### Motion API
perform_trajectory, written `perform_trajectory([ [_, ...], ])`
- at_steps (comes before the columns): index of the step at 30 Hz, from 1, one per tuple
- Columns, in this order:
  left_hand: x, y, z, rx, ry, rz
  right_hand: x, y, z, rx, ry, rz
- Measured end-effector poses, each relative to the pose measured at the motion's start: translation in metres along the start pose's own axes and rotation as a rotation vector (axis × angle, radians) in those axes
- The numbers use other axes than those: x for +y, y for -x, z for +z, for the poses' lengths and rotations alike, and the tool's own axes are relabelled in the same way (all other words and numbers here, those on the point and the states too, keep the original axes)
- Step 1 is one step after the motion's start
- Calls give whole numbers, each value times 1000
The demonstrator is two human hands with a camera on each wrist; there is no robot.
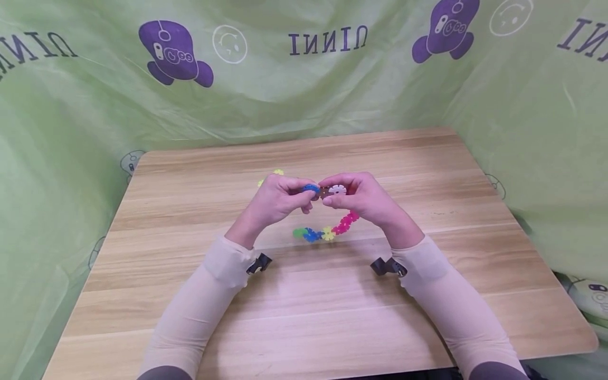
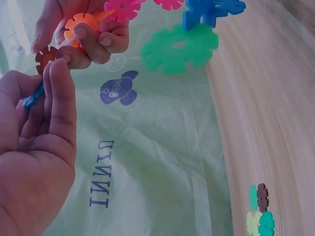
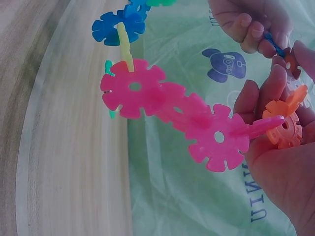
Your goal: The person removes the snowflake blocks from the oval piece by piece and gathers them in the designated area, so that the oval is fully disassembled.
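Above the table, my left hand (image 1: pixel 277 199) pinches a blue notched flower disc (image 1: pixel 311 188) between thumb and fingers. Fingertips of my right hand (image 1: pixel 368 199) hold a brown flower disc (image 2: pixel 46 60) right against it, and the blue disc, edge-on in the right wrist view, meets the brown one's slots. A white disc (image 1: pixel 338 189) sits by the right fingers. From the right palm, a linked chain hangs in a curve: an orange disc (image 3: pixel 284 130), several pink discs (image 3: pixel 219 140), a yellow disc (image 3: pixel 125 46), blue discs (image 3: pixel 118 28) and a green end disc (image 2: pixel 182 49).
Beyond the left hand, yellow pieces (image 1: pixel 278 172) lie on the wooden table (image 1: pixel 190 221), partly hidden. In the left wrist view, loose discs, among them a brown disc (image 2: pixel 263 197) and a teal disc (image 2: pixel 266 223), rest on the tabletop. Green printed cloth (image 1: pixel 266 105) surrounds the table.
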State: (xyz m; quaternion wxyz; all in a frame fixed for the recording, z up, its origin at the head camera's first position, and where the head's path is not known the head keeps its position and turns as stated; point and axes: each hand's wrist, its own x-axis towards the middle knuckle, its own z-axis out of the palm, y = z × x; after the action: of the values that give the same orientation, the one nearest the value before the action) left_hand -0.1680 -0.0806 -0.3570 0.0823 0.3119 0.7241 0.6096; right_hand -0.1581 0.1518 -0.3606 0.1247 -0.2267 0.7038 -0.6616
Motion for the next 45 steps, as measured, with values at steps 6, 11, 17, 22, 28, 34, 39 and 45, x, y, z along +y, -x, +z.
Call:
perform_trajectory([
  [6,-2,-3,-2,45,-22,-27,1,1,-3,32,17,3],
  [11,-6,-5,-10,96,-22,-94,3,1,-6,48,10,21],
  [17,-26,-15,-22,111,-8,-265,1,2,-7,57,22,52],
  [22,-54,-25,-29,152,7,-443,0,3,-6,42,11,70],
  [28,-86,-32,-39,188,-52,-575,0,3,-5,31,16,88],
  [34,-107,-38,-44,188,-106,-601,0,2,-2,16,15,95],
  [39,-115,-42,-45,195,-132,-614,0,2,-2,3,19,97],
  [45,-117,-38,-47,230,-147,-609,1,2,-2,-1,29,104],
])
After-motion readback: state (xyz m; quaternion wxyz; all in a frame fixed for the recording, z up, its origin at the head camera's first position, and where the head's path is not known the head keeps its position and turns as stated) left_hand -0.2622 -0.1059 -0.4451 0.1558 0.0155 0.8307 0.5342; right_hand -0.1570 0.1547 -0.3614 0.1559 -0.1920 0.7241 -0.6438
